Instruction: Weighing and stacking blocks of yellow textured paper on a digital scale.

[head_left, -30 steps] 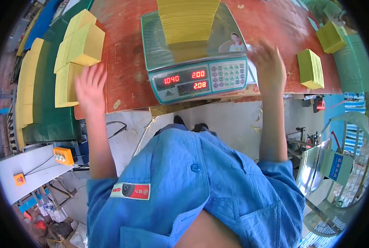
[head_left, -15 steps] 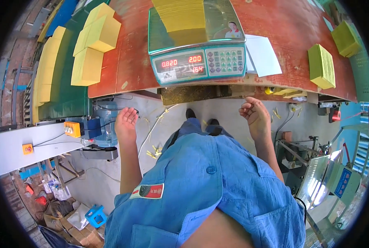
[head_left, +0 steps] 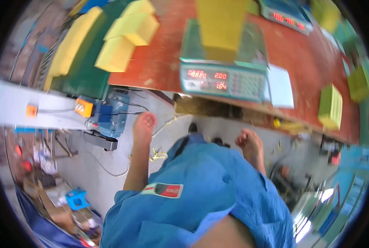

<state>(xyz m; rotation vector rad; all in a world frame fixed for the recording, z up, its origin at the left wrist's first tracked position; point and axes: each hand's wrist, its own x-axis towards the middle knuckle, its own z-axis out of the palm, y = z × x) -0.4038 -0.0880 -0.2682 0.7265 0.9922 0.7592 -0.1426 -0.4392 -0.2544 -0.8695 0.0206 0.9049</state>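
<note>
This is a workshop: digital scale (head_left: 224, 86) on a scuffed red table (head_left: 161, 62); stacked yellow blocks (head_left: 116, 54); blue motor (head_left: 119, 120).

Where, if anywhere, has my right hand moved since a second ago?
Yes: your right hand drew back toward you, from beside the near scale to short of the red table.

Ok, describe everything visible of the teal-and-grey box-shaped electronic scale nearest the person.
This scale stands on the worn red tabletop, near its front edge. Its flat, shiny, metal-looking pan bears a tall yellow block-shaped stack. The front shows lit red digits leftward, a blurred keypad rightward. White paper-like sheets lie beside it.
</note>
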